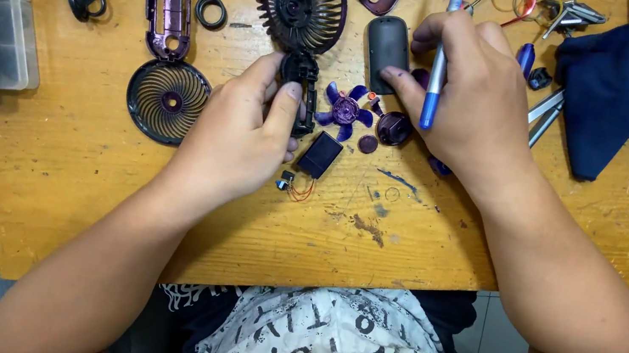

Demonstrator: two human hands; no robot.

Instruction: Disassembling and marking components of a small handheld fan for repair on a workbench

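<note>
Fan housing (301, 79), black plastic, grille attached, on worktop (76, 160) centre. Left hand (240, 133) fingers pinching its neck. Right hand (466, 100) fingers closed round blue screwdriver (438, 69), fingertip pressing dark cover (387, 47). Purple impeller (345, 110) just beside. Judged light, stiff, thin ribs fragile: grip at solid neck, not grille.

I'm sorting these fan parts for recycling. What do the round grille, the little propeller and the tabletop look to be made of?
Round grille: dark moulded plastic, slightly glossy, thin spiral ribs. Propeller: purple plastic, smooth and shiny on its blades. Tabletop: wood, probably plywood or board, with visible grain, scratches and stains, matt finish.
</note>
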